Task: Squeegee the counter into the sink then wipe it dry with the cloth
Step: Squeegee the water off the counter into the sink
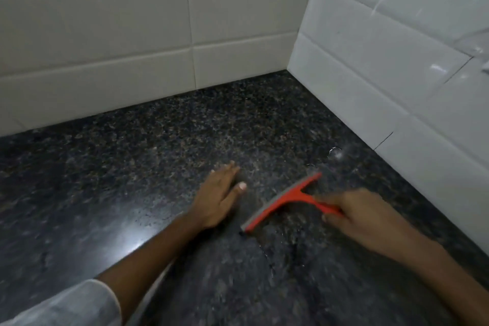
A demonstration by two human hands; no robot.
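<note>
A dark speckled granite counter [158,145] fills the view, with thin streaks of water near its right side. My right hand [362,217] grips the handle of a red squeegee [288,200], whose grey blade rests slanted on the counter. My left hand [219,196] lies flat on the stone just left of the blade, fingers straight. No sink and no cloth are in view.
White tiled walls [105,42] meet in a corner at the back right and bound the counter on two sides. A bright light reflection [127,241] shines on the counter near my left forearm. A pale sleeve [66,304] covers my left upper arm.
</note>
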